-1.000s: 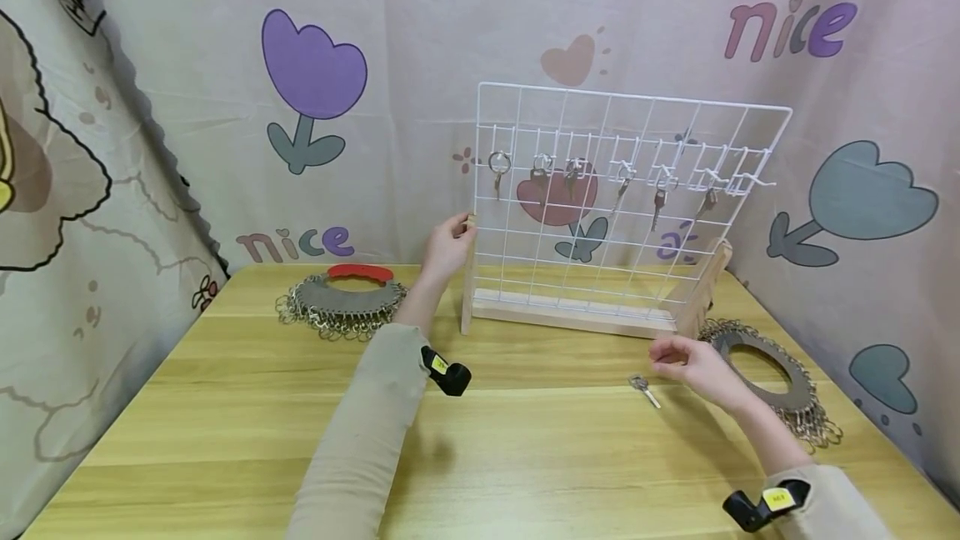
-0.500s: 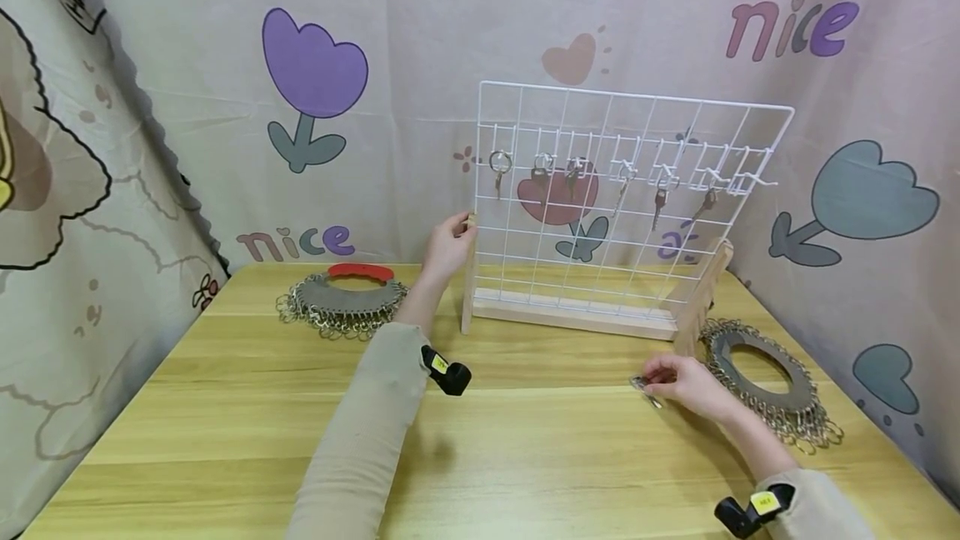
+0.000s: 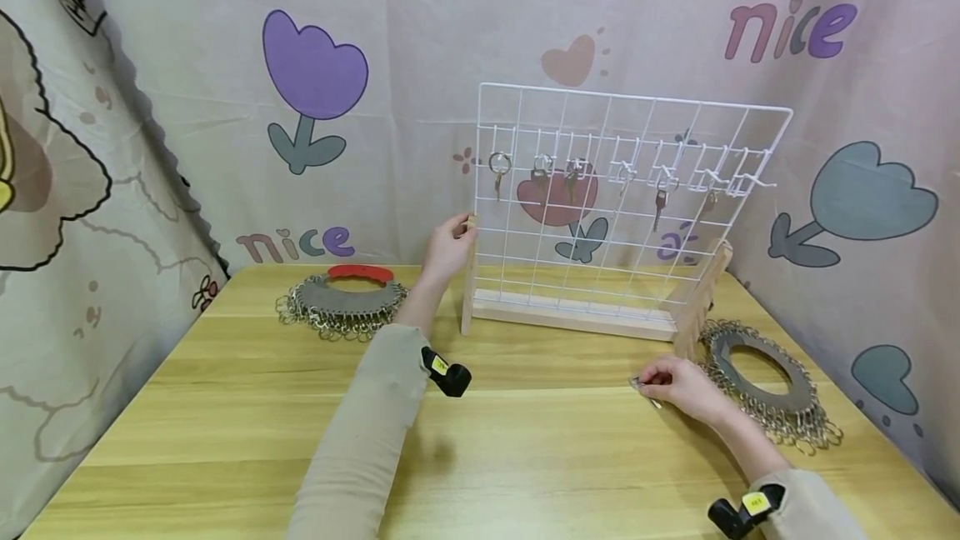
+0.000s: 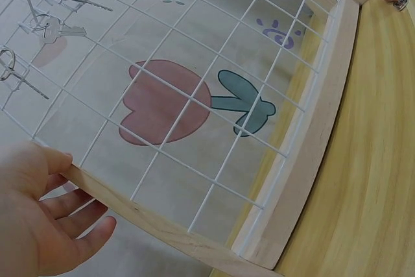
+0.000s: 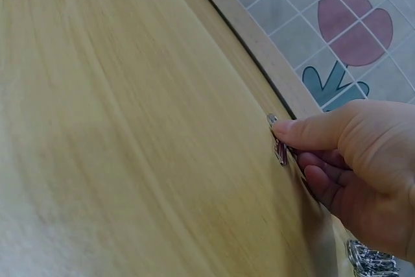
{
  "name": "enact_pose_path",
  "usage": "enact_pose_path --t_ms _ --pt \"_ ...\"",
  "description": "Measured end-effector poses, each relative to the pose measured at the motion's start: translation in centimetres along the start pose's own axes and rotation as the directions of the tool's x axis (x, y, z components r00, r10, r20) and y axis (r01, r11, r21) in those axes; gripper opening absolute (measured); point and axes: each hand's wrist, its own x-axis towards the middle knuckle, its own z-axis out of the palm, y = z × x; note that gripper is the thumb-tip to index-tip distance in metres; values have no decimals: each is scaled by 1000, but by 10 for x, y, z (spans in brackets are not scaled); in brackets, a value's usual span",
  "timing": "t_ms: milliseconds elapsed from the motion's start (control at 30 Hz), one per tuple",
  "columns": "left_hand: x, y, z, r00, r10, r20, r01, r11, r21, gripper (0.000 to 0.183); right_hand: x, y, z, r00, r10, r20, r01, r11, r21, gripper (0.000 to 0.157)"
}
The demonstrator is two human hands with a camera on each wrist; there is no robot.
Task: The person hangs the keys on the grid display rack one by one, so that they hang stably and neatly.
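Note:
At the left end of the white wire grid rack point(image 3: 573, 321), my left hand point(image 3: 447, 248) grips the top of the wooden side post point(image 4: 162, 226), its thumb and fingers on either side of it. On the table in front of the rack's right end, my right hand point(image 3: 686, 390) pinches a small silver key point(image 5: 281, 152) with a ring between thumb and fingertips; the fingers partly cover it. Several keys on rings hang from the rack's white hooks, among them a dark key point(image 3: 660, 208) toward the right and a ringed key point(image 3: 498, 183) at the far left.
A grey plate with a red handle point(image 3: 360, 272), fringed with many ringed keys, lies at the back left. A similar grey oval holder point(image 3: 723, 348) lies beside my right hand. A bare hook point(image 3: 757, 182) sticks out at the grid's right edge. Printed curtain point(image 3: 420, 40) stands behind.
My right hand has come down and left onto the key on the table, and its fingers have closed on it. The left hand and the rack have stayed in place.

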Motion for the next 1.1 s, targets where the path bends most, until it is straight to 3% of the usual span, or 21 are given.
enact_pose_path --t_ms 400,633,867,1100 --pt "1 1 0 1000 6 -4 -6 1000 1 44 2 2 0 999 -4 -45 0 997 -79 6" --pt "0 0 0 1000 4 -4 -4 1000 14 44 0 1 -5 994 50 -94 -55 997 -61 7" --pt "1 0 0 1000 0 -2 0 1000 3 45 1 -3 -22 989 66 -130 -72 997 -41 9" --pt "1 0 0 1000 4 -11 -4 1000 5 44 1 -13 -50 988 60 -140 -73 993 -90 12"
